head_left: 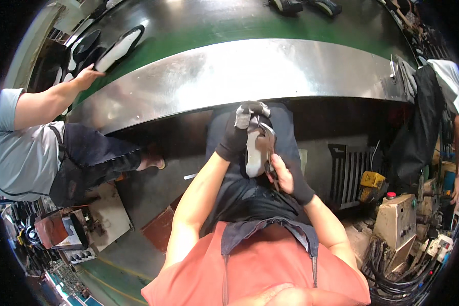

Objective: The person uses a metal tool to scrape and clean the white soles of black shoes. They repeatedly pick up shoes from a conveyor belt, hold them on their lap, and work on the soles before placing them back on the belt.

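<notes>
A shoe [254,155] with a pale underside facing up lies over my lap. My left hand [251,113], in a grey and black glove, is closed round its far end. My right hand [285,175], with bare fingertips and a dark covering over the palm and wrist, is closed at the shoe's near right side. A dark, slim, curved thing [271,145] runs along that side into my right fingers. Whether it is a tool or part of the shoe I cannot tell.
Beyond my knees runs a metal ledge [229,71] beside a green conveyor belt [199,56]. At left a co-worker's hand [88,76] touches a pale-bottomed shoe [120,50]. Dark shoes [325,7] sit at the far end. A control box with a red button [397,217] stands at right.
</notes>
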Demonstrator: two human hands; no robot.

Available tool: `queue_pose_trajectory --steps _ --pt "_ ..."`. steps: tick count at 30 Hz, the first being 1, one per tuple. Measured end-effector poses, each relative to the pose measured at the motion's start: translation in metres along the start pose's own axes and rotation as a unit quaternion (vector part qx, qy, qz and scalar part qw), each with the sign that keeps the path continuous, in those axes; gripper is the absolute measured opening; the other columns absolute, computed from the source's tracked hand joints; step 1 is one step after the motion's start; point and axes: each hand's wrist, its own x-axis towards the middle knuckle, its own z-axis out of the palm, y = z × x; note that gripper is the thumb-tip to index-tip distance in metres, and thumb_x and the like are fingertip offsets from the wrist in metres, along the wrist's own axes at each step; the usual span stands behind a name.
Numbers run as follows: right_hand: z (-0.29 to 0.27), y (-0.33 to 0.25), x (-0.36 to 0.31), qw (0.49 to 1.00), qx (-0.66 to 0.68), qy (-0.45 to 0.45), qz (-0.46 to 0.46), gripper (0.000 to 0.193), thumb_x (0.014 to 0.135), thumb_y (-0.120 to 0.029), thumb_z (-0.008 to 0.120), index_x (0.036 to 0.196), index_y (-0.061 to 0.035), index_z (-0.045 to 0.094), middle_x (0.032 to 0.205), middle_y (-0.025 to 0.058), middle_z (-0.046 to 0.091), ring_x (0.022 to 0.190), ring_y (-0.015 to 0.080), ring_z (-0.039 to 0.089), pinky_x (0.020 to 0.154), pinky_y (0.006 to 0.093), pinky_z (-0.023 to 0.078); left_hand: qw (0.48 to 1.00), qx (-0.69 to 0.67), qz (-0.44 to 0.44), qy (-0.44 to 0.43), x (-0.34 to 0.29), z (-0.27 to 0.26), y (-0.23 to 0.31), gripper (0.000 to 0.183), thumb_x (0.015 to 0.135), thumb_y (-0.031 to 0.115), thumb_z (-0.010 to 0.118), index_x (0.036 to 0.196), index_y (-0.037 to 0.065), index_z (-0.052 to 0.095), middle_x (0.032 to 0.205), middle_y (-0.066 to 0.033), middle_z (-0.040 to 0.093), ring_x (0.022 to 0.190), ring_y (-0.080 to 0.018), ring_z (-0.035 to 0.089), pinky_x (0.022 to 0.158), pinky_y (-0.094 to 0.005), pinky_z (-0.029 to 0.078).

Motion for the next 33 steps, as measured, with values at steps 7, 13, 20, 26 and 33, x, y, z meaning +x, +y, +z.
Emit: queue_pose_trajectory --steps 7,13,20,26,33 --pt "0.018 0.056 0.007 0.958 -0.211 0.083 -0.174 0.025 0.092 -0.021 0.051 0.081 0.0008 0.059 0.068 0.0206 0.056 0.064 0.0381 0.056 0.058 0.0429 0.041 0.994 0.105 0.027 -0.019 -0.011 -0.005 0.023 0.072 0.092 0.061 0.029 0.095 0.001 0.068 0.103 -0.0138 0.065 0.107 -0.0284 0.056 0.101 -0.0418 0.037" --pt "-0.022 0.082 -0.069 0.882 -0.37 -0.096 -0.274 0.012 0.078 -0.014 0.059 0.082 -0.003 0.06 0.083 0.0169 0.061 0.077 0.0357 0.062 0.064 0.0414 0.049 0.997 0.018 -0.076 -0.019 -0.118 0.026 0.055 0.077 0.086 0.063 0.048 0.126 -0.002 0.051 0.131 -0.0215 0.052 0.132 -0.0346 0.04 0.111 -0.0467 0.025" --pt "-0.039 0.104 -0.077 0.838 -0.392 -0.151 -0.35 0.031 0.075 -0.034 0.064 0.076 -0.0043 0.057 0.088 0.0114 0.06 0.08 0.0303 0.063 0.066 0.0408 0.052 0.991 0.007 -0.125 0.036 -0.149 0.041 0.068 0.088 0.087 0.07 0.037 0.134 -0.005 0.041 0.133 -0.0219 0.049 0.134 -0.0345 0.037 0.11 -0.044 0.026" --pt "-0.045 0.119 -0.079 0.817 -0.433 -0.141 -0.353 0.036 0.078 -0.039 0.061 0.083 -0.0029 0.058 0.097 0.0161 0.059 0.089 0.0348 0.061 0.073 0.0424 0.051 0.99 -0.019 -0.127 0.06 -0.149 0.04 0.052 0.078 0.093 0.063 0.029 0.133 -0.002 0.044 0.129 -0.0187 0.052 0.13 -0.0311 0.041 0.111 -0.043 0.024" --pt "-0.03 0.083 -0.056 0.819 -0.428 -0.142 -0.354 0.045 0.094 -0.045 0.047 0.096 -0.001 0.059 0.106 0.0199 0.061 0.095 0.04 0.061 0.076 0.045 0.05 0.886 -0.414 -0.19 0.082 -0.144 0.001 -0.062 0.057 0.099 0.049 0.035 0.135 0.006 0.046 0.128 -0.0079 0.054 0.117 -0.0181 0.052 0.101 -0.0342 0.042"
